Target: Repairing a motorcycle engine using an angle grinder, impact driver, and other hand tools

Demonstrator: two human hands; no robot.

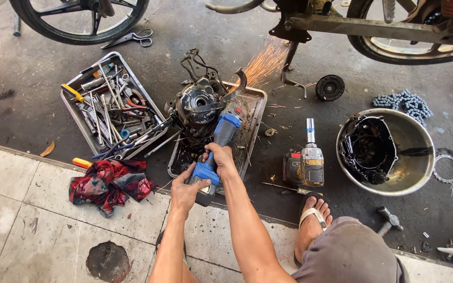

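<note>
Oily concrete floor lies underneath. Both arms reach forward: the left hand (187,189) and right hand (217,156) clasp a blue angle grinder (217,147). Sparks (262,63) fly off the engine part (199,105).

The angle grinder (217,144) has a glossy blue plastic body; the engine part (197,105) is dull greasy metal, the far-right bowl (420,157) polished steel, the near-left rag (110,181) crumpled cloth, the floor (38,220) rough concrete.

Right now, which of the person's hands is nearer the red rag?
Left. The left hand, gripping the grinder's rear end, is just right of the red rag; the right hand grips farther up.
</note>
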